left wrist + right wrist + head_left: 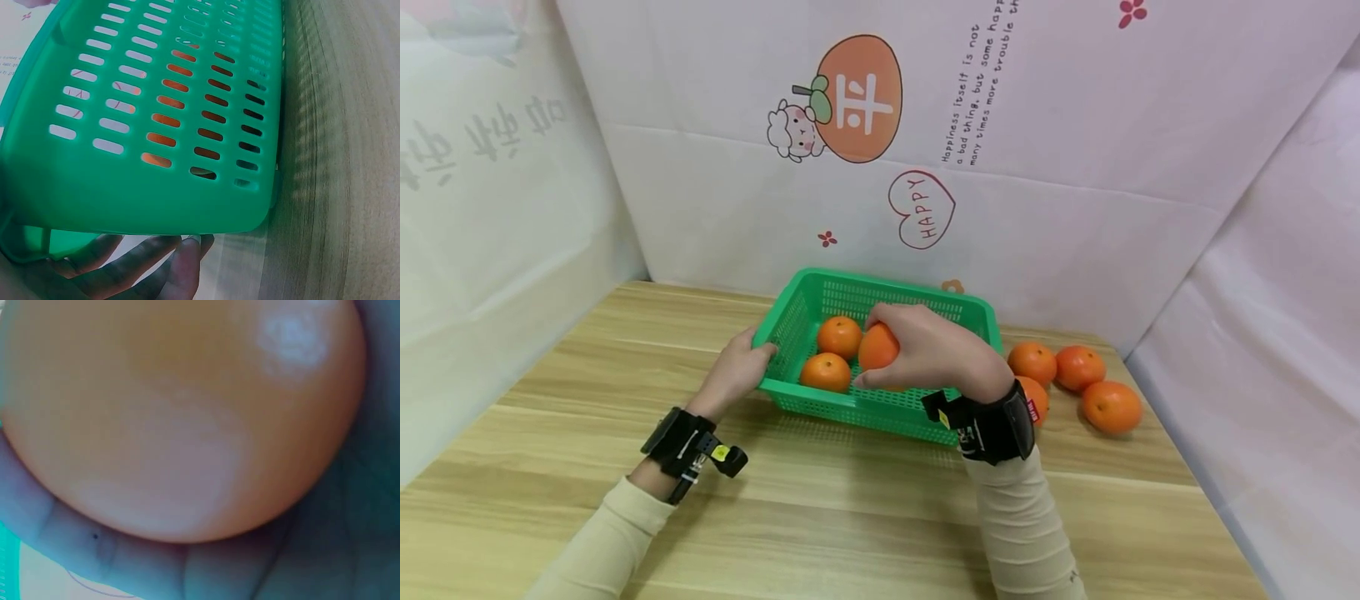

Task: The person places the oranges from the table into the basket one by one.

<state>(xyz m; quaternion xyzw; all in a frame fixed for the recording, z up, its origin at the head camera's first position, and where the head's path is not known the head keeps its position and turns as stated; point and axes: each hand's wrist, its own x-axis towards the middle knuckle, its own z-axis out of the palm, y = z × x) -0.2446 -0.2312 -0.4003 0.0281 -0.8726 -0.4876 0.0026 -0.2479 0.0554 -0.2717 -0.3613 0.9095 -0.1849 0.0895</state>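
Observation:
A green slotted plastic basket (880, 414) stands on the wooden table. At its left end my left hand (735, 369) grips the rim; in the left wrist view the fingers (140, 265) show along the edge of the basket's end wall. My right hand (921, 348) holds an orange (877, 346) over the inside of the basket, its fingers curled round the fruit. That orange (181, 419) fills most of the right wrist view, against the palm. Two more oranges, one at the back (839, 337) and one at the front (825, 372), lie in the basket's left half.
To the right of the basket several oranges (1112, 407) lie on the table (820, 508). One labelled orange (1036, 400) is partly hidden behind the right wrist. A white printed cloth (1037, 242) stands behind the basket, with more white cloth at both sides.

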